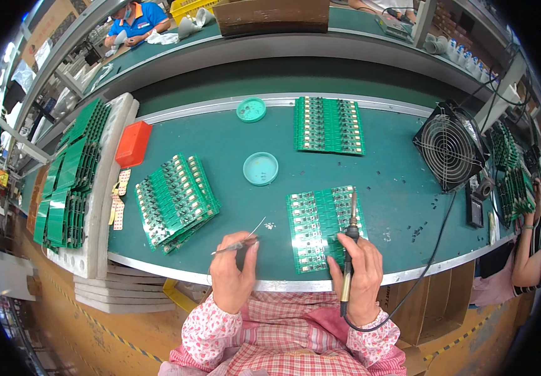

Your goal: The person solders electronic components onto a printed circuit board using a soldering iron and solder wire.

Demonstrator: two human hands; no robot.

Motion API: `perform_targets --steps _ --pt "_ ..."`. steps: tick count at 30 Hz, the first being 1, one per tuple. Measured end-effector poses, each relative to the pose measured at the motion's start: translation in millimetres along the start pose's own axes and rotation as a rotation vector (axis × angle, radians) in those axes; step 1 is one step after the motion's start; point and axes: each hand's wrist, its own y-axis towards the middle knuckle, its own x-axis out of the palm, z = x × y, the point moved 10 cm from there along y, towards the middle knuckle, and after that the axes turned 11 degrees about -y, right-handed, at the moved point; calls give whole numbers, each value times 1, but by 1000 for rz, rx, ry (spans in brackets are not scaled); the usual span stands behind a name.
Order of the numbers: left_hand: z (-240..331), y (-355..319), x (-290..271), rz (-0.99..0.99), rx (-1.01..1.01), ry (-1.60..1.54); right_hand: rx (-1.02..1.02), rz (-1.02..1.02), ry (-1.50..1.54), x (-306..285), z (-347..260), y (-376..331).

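My right hand (363,271) grips a soldering iron (349,244) like a pen, its tip resting over a green circuit board panel (317,225) lying near the table's front edge. My left hand (234,271) pinches a thin solder wire (245,238) that points up and right toward the same panel, just left of it. Both hands rest at the front rim of the green table (383,169). My sleeves are pink and floral.
A stack of green panels (176,200) lies left of my hands, another panel (328,125) at the back. Two round teal lids (261,168) (251,109), an orange box (133,143), a black fan (449,145), racked boards in white foam (70,182). A co-worker's arm (529,250) at right.
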Motion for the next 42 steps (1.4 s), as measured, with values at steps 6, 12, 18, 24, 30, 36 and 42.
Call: perform_targets --steps 6,12,18,24,30,36,42 --pt "-4 11 3 24 -2 6 -5 74 -17 -5 3 -6" --pt "1 24 19 -88 23 15 -11 86 -26 -5 3 -7" --pt "1 3 17 -126 -44 -50 -19 95 -30 -6 4 -8" --pt "-4 1 4 -49 -71 0 -21 124 -10 -8 5 -9" --pt "-3 -1 4 -27 -21 37 -29 155 -1 -9 4 -10" --pt "7 0 13 -60 69 86 -35 164 1 -12 3 -10" --pt "2 1 8 5 40 91 -34 165 6 -12 4 -9"
